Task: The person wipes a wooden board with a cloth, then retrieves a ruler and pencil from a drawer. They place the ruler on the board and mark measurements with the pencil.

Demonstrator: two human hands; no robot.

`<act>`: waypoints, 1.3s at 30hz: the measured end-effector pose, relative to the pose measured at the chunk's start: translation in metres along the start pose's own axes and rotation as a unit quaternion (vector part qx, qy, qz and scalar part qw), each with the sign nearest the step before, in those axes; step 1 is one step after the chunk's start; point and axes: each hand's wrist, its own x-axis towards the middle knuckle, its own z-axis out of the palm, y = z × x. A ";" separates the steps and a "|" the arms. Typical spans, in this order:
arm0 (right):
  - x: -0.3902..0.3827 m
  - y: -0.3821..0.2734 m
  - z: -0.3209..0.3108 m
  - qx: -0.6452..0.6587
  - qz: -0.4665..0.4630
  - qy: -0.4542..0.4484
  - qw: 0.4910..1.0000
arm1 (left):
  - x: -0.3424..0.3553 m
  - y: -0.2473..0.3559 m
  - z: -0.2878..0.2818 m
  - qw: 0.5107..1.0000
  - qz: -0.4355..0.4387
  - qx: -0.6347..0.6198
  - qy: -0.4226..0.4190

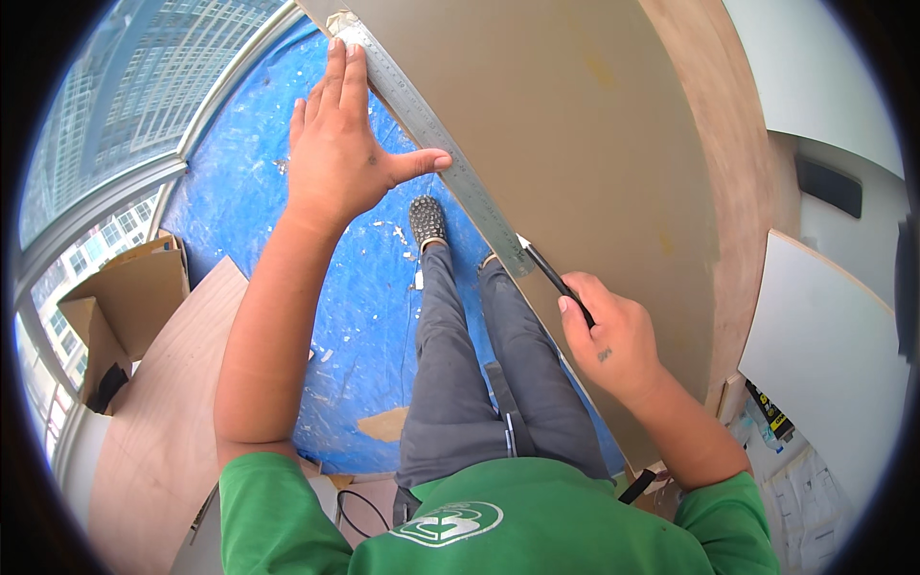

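A long steel ruler [426,125] lies along the left edge of a large brownish-grey board [594,163]. My left hand [337,158] is open and spread, its fingertips at the ruler's far end and its thumb on the ruler's middle. My right hand [613,340] is closed round a slim black utility knife [552,276]. The knife's pale, pointed tip is at the near end of the ruler, over the board. Whether the blade touches the board is too small to tell.
Blue sheeting [350,316] with scattered scraps covers the floor below. An open cardboard box [129,297] and a curved-looking wooden panel [168,422] stand at left, beside the window [115,115]. White panels [824,326] are at right. My legs [441,364] are close to the board's edge.
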 end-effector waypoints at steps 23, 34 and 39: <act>0.198 -0.105 0.017 -0.058 -0.096 0.040 0.993 | 0.001 0.007 -0.009 0.998 -0.050 -0.011 -0.037; 0.166 -0.089 0.008 -0.071 -0.100 0.013 0.992 | -0.001 0.006 -0.010 0.997 -0.058 -0.041 -0.042; 0.054 -0.046 -0.029 0.020 0.067 -0.052 0.996 | -0.005 0.005 -0.001 0.987 -0.071 -0.146 -0.003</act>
